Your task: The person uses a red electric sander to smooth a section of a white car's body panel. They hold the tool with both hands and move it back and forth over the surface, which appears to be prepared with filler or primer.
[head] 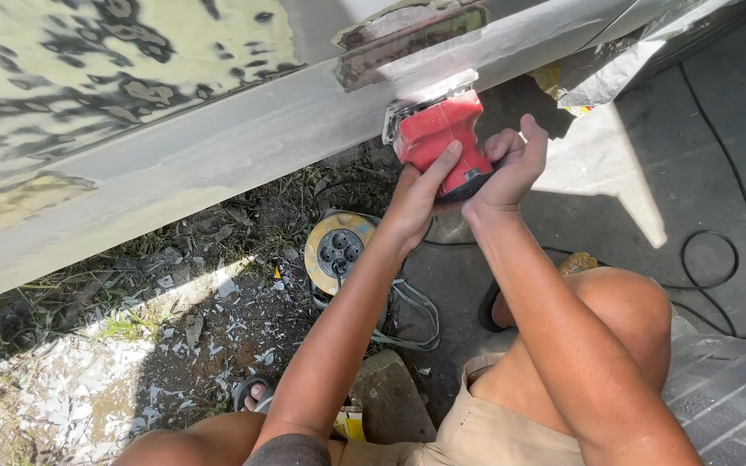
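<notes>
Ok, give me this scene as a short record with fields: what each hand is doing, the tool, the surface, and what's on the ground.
left hand: left hand grips the side of the red sander
right hand: right hand closed on the sander's rear
tool contact: sander's pad pressed against the grey body panel
panel: patches of filler, sanded dull
ground: yellow cable reel, black cable, pale flakes and debris
posture: crouched, knees bent

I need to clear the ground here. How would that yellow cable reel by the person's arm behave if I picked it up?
The yellow cable reel looks rigid and round, so on edge it might roll. Lying flat, it probably stays put. Its black cable trails loose and would likely drag.
</notes>
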